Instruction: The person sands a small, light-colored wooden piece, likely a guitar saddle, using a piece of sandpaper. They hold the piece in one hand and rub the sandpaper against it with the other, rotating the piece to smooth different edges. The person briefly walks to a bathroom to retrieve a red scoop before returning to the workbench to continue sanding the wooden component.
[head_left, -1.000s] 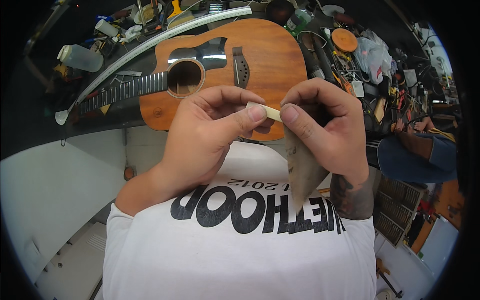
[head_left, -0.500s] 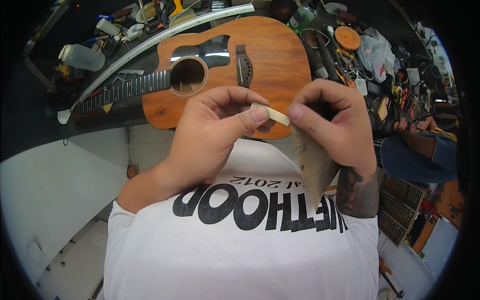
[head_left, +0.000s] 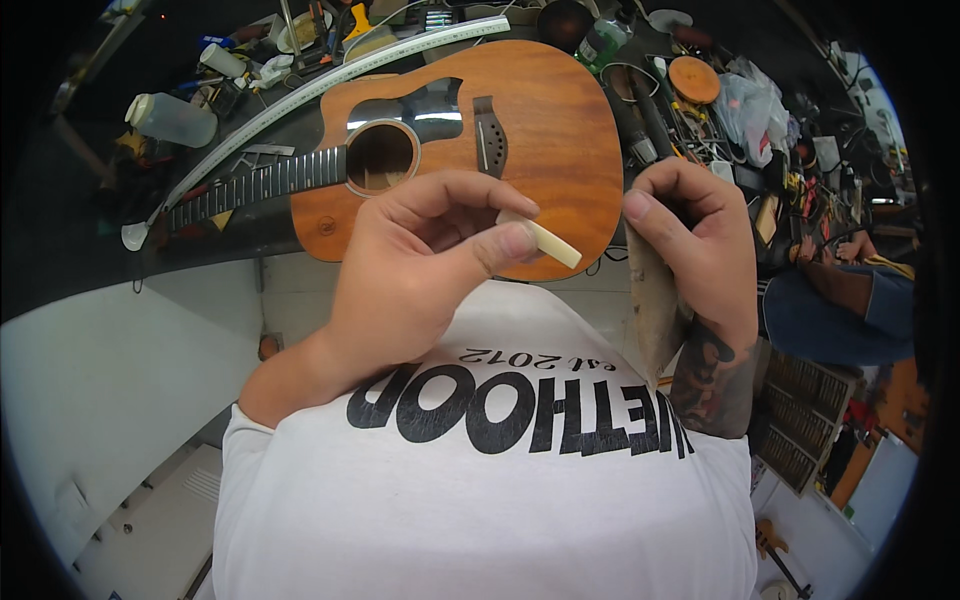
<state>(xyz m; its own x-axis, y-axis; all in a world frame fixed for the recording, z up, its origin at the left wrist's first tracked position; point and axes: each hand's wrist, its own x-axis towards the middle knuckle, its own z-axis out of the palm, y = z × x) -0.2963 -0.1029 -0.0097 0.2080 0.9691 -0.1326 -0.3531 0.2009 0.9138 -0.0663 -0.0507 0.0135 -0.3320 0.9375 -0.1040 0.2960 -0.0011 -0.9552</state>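
Observation:
My left hand (head_left: pixel 425 265) pinches a small cream-coloured strip (head_left: pixel 548 243) between thumb and fingers, held up in front of my chest. To its right, my right hand (head_left: pixel 695 255) grips a brownish sheet of abrasive paper (head_left: pixel 652 310) that hangs down from the fingers. The two hands are apart, and the strip's free end points toward the right hand. Beyond them an acoustic guitar (head_left: pixel 540 130) with an orange-brown top lies flat on the workbench, its neck (head_left: pixel 255 187) running left and its dark bridge (head_left: pixel 490 137) facing me.
The dark workbench (head_left: pixel 90 250) is crowded with tools. A long white ruler (head_left: pixel 330 80) arcs above the guitar, a translucent plastic bottle (head_left: pixel 172 118) lies at the far left, and a round orange disc (head_left: pixel 694 78) sits at the right. Another person's arm in a blue sleeve (head_left: pixel 840 305) is at the right.
The hands have separated: the right hand with the paper drew off to the right, and the left hand now holds the strip alone, no longer against the paper.

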